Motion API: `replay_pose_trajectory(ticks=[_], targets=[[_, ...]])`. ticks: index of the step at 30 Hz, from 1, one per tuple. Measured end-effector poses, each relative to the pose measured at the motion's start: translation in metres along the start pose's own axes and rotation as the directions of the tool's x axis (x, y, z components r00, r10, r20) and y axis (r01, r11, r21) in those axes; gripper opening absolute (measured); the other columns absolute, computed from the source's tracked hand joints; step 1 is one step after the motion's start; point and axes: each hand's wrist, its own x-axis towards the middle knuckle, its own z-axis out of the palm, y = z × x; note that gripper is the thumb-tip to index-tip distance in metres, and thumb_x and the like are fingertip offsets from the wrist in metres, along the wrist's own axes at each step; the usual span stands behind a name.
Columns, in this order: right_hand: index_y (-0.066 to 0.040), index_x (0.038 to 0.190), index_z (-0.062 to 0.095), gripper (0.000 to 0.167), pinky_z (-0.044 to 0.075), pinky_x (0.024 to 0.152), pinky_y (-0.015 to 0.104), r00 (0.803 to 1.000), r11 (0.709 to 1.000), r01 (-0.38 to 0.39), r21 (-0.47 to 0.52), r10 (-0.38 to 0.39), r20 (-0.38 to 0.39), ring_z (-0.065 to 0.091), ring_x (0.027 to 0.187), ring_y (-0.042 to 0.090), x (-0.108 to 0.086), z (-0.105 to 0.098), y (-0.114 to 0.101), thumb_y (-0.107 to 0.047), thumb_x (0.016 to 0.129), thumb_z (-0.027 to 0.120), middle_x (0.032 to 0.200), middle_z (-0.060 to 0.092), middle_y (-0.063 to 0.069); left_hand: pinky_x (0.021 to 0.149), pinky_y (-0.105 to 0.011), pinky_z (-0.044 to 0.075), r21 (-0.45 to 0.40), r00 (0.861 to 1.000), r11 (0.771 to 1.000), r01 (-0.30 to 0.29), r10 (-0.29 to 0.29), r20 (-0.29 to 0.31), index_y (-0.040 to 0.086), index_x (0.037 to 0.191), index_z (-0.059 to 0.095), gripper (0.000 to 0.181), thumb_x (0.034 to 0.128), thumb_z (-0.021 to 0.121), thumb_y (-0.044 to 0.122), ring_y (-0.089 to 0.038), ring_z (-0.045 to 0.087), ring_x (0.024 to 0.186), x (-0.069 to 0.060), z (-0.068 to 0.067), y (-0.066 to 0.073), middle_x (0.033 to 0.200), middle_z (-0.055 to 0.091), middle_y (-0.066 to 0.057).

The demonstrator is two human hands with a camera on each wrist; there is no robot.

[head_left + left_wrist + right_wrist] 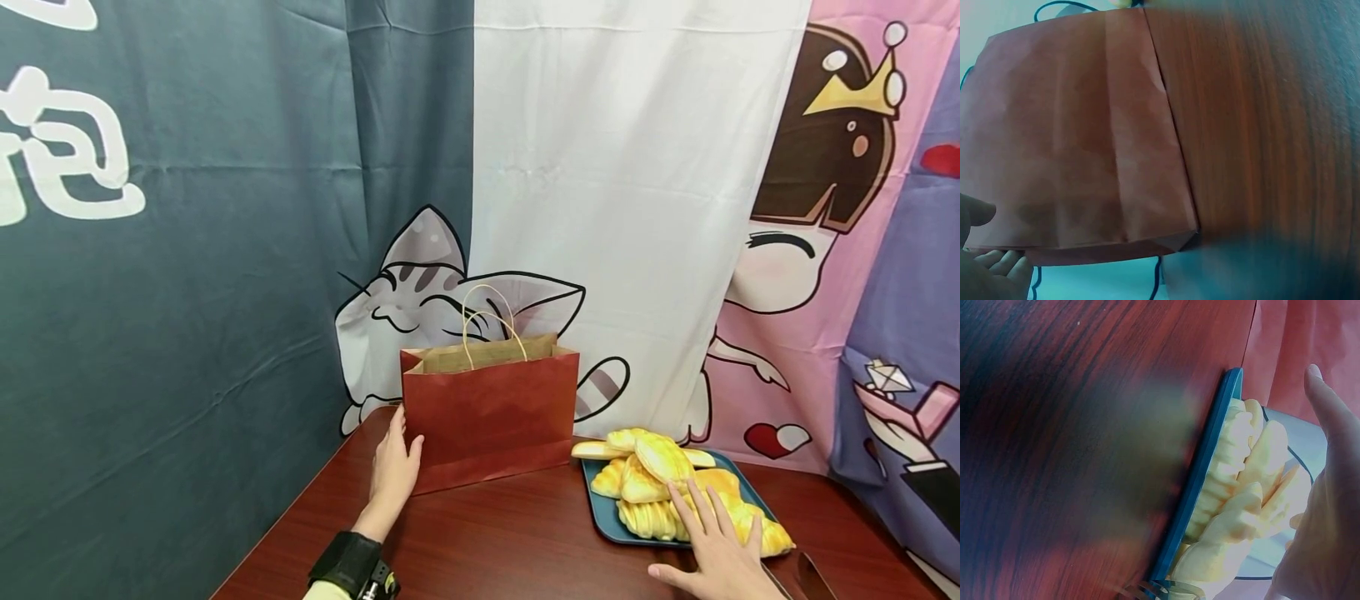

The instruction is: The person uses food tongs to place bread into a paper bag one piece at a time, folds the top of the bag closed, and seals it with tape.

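Left hand [393, 467]: at the left side of the bag [491, 421], fingers against it, thumb apart from them by the front edge.
Right hand [720, 546]: over the near side of the bread [660, 462], fingers spread, thumb out; contact, can't tell.
Bag: red paper, upright on the table [510, 533], top gaping.
Bread: heaped on the blue tray [606, 527], right of the bag.
Backdrop [615, 167]: printed cloth behind the table.
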Motion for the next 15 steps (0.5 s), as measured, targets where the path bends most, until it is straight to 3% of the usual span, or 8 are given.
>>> replay_pose_trajectory(ticks=[4,9,12,15], targets=[[-0.027,0.158,0.020,0.108,0.004,0.097,0.089,1.000,1.000,0.005,-0.001,-0.005,-0.010,0.019,0.144,0.045,-0.001,0.001,0.001,-0.074,0.074,0.068,0.159,0.027,0.019,0.100,-0.054,0.051,0.053,1.000,0.999,0.014,-0.014,-0.010,0.001,0.147,0.044,0.050,0.1002,0.056,0.012,-0.037,0.061,0.124,-0.001,-0.001,-0.006,0.139,0.058,-0.024],[-0.031,0.160,0.015,0.109,0.004,0.095,0.089,1.000,1.000,0.005,0.011,-0.005,0.000,0.017,0.145,0.045,-0.002,0.002,0.004,-0.073,0.074,0.068,0.159,0.027,0.019,0.083,-0.051,0.058,0.126,0.999,0.992,0.023,-0.019,-0.039,0.007,0.131,0.063,0.037,0.0967,0.064,0.020,-0.030,0.072,0.103,-0.004,-0.005,-0.009,0.119,0.073,-0.016],[-0.031,0.160,0.016,0.108,0.004,0.095,0.089,1.000,1.000,0.006,0.010,-0.006,-0.007,0.019,0.144,0.045,-0.003,0.003,0.005,-0.073,0.074,0.068,0.159,0.027,0.019,0.072,-0.047,0.059,0.186,0.999,0.982,-0.001,0.009,-0.044,0.010,0.120,0.070,0.030,0.0942,0.068,0.026,-0.026,0.074,0.091,-0.006,-0.008,-0.008,0.105,0.077,-0.010],[-0.032,0.159,0.018,0.107,0.004,0.095,0.089,1.000,1.000,0.006,0.013,-0.005,-0.006,0.019,0.143,0.047,-0.003,0.001,0.006,-0.073,0.074,0.068,0.159,0.027,0.020,0.062,-0.042,0.058,0.257,0.996,0.964,-0.063,0.076,-0.041,0.011,0.109,0.075,0.023,0.0917,0.072,0.027,-0.024,0.074,0.078,-0.008,-0.012,-0.006,0.093,0.078,-0.007]])
